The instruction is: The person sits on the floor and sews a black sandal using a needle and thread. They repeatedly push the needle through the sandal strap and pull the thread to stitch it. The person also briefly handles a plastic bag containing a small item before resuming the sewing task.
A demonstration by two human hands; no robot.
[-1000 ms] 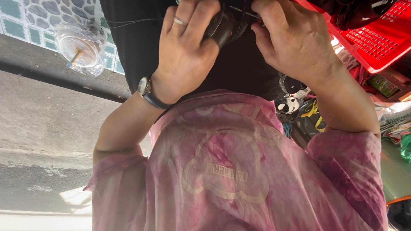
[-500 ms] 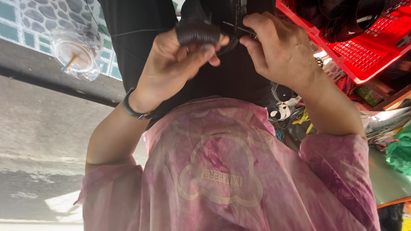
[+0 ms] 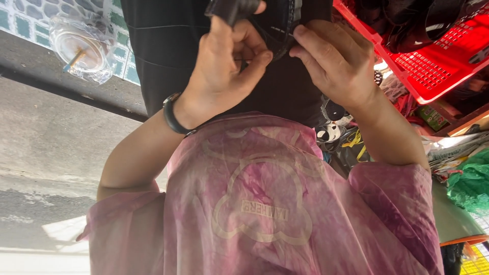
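Observation:
Both my hands are raised in front of my pink patterned shirt. My left hand, with a black watch on its wrist, pinches a black leather-like item at the top edge of the view. My right hand grips the same item from the right side, fingers curled over its stitched curved edge. The item's upper part is cut off by the frame, so its full shape is hidden.
A black garment hangs behind my hands. A lidded plastic cup with a straw, inside a clear bag, sits upper left against a tiled wall. A red plastic basket is upper right, a green bag at the right, and cluttered small goods lie below.
My hands have drawn closer together and the black item has moved up toward the top edge. My left fingers changed from wrapping it to pinching it.

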